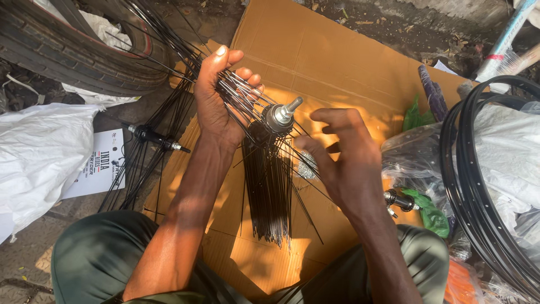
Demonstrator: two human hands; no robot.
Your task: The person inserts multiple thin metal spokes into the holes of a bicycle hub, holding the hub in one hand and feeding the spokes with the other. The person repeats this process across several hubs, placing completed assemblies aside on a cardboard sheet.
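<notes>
green-trousered knees (pixel 95 253) frame flat brown cardboard (pixel 337 62); left hand (pixel 216 101) clamps thin black steel spokes (pixel 269 186), springy and slippery, best held near the silver metal hub (pixel 278 116); right hand (pixel 343 155) hovers, fingers spread.

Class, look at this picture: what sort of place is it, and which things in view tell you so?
Probably an outdoor bicycle repair spot: the left hand grips spokes on a wheel hub, with black rims and a tyre lying around.
</notes>
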